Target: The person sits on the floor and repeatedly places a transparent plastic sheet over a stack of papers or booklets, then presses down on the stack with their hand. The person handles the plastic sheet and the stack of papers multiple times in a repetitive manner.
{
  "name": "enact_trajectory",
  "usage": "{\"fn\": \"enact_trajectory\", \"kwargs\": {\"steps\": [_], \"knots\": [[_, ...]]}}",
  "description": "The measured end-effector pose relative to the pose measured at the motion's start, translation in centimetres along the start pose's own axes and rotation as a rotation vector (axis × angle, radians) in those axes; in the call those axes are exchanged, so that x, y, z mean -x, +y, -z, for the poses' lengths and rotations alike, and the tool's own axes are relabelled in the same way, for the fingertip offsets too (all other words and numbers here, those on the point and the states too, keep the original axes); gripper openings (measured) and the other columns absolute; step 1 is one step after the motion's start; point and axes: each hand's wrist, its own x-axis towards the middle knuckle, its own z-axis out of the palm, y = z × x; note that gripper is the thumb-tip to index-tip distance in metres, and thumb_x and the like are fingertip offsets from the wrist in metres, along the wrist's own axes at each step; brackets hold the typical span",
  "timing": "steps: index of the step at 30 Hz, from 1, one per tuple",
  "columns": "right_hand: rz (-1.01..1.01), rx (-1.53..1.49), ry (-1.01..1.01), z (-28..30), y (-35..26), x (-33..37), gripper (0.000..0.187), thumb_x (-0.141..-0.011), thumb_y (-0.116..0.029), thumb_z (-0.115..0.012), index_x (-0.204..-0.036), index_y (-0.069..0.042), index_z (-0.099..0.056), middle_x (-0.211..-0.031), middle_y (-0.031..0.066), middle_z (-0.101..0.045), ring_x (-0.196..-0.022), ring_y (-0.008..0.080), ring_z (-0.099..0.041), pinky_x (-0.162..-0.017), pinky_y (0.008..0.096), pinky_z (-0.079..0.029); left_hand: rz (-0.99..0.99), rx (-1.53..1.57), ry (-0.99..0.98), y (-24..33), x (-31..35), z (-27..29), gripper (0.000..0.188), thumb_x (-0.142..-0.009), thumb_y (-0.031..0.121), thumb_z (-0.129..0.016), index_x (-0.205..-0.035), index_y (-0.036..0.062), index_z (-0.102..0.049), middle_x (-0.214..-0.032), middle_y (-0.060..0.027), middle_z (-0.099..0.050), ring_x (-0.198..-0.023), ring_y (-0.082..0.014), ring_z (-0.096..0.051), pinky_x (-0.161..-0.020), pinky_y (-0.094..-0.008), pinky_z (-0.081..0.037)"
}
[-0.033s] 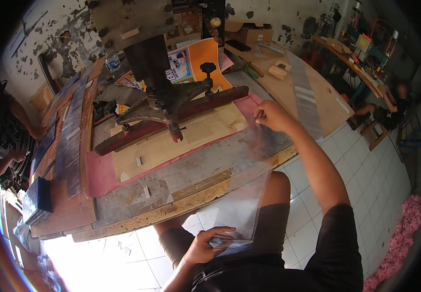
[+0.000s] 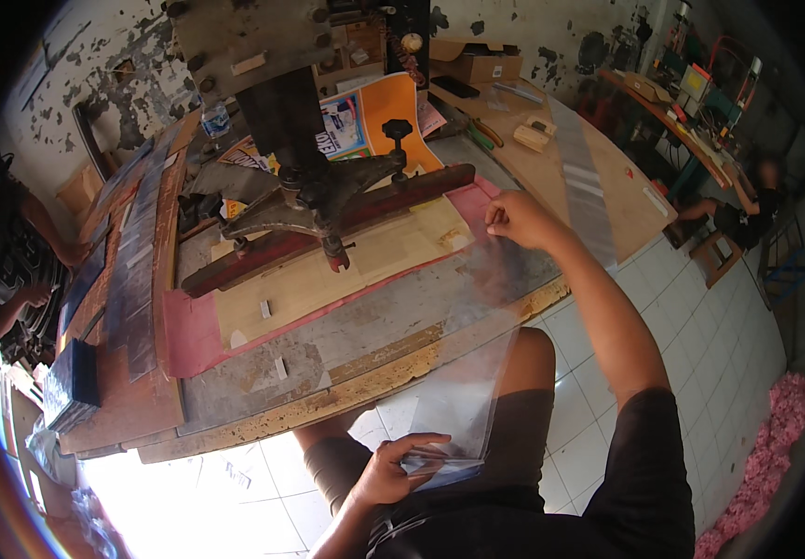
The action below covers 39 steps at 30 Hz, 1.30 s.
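A clear plastic sheet hangs from the workbench's front edge down to my lap. Its lower end, folded or stacked, is gripped between the thumb and fingers of my left hand. My right hand is raised at the right end of the press bed, its fingertips pinched on what looks like the sheet's upper edge. Just left of that hand lies a pink mat under a yellowish board. Over the board stands a press head with a long dark red bar.
A worn wooden edge bounds the bench. Pliers, a beige block and a phone lie at the back right. Dark blue stacked pieces stand at left. One person is at left, another sits far right.
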Motion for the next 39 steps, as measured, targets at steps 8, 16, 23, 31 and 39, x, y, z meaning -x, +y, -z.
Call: {"fn": "enact_trajectory", "kwargs": {"steps": [8,16,23,31,39], "knots": [[0.311,0.515,0.241,-2.2,-3.2,1.9,0.01,-0.084,-0.001,-0.067,-0.093,0.003,-0.066,-0.111,0.0196,-0.066,-0.106,0.0324,-0.065,-0.088,0.0409,-0.054,0.014,-0.011,0.013,0.2,0.3,0.1,0.041,-0.088,0.001,-0.08,-0.127,0.0032,-0.07,-0.104,-0.008,-0.077,-0.097,-0.0139,-0.073,-0.089,-0.0277,-0.056],[0.309,0.602,0.246,-2.5,-4.1,4.3,0.014,-0.084,0.002,-0.057,-0.098,0.002,-0.062,-0.104,0.0215,-0.068,-0.099,0.0367,-0.068,-0.085,0.0435,-0.055,0.005,-0.05,-0.001,-0.3,0.2,-0.1,0.046,-0.088,-0.004,-0.075,-0.132,0.0076,-0.068,-0.103,-0.0082,-0.078,-0.101,-0.0165,-0.074,-0.093,-0.0294,-0.055],[0.045,0.386,-0.023,-1.3,-7.5,6.7,0.007,-0.094,0.001,-0.053,-0.101,0.002,-0.054,-0.104,0.0244,-0.067,-0.098,0.0422,-0.068,-0.083,0.0487,-0.053,-0.03,-0.028,0.005,0.2,0.3,-0.4,0.049,-0.086,-0.004,-0.075,-0.132,0.0073,-0.067,-0.102,-0.0081,-0.077,-0.102,-0.0169,-0.073,-0.095,-0.0307,-0.054],[0.309,0.113,0.251,-3.5,-4.1,8.6,0.008,-0.1,-0.005,-0.059,-0.105,-0.003,-0.054,-0.113,0.0198,-0.066,-0.116,0.0396,-0.059,-0.091,0.0493,-0.046,-0.042,0.02,0.016,-0.7,1.0,-0.6,0.049,-0.087,-0.002,-0.076,-0.134,0.0092,-0.068,-0.101,-0.0068,-0.076,-0.099,-0.0148,-0.072,-0.093,-0.0294,-0.054],[0.085,-0.191,0.249,-3.2,-3.6,9.2,0.018,-0.099,-0.002,-0.063,-0.117,-0.003,-0.059,-0.103,0.01,-0.066,-0.095,0.0235,-0.064,-0.085,0.0358,-0.051,-0.043,0.01,0.004,-0.5,1.6,-0.3,0.049,-0.087,-0.001,-0.076,-0.134,0.0092,-0.068,-0.099,-0.0048,-0.075,-0.097,-0.0127,-0.071,-0.092,-0.0284,-0.053]]}}
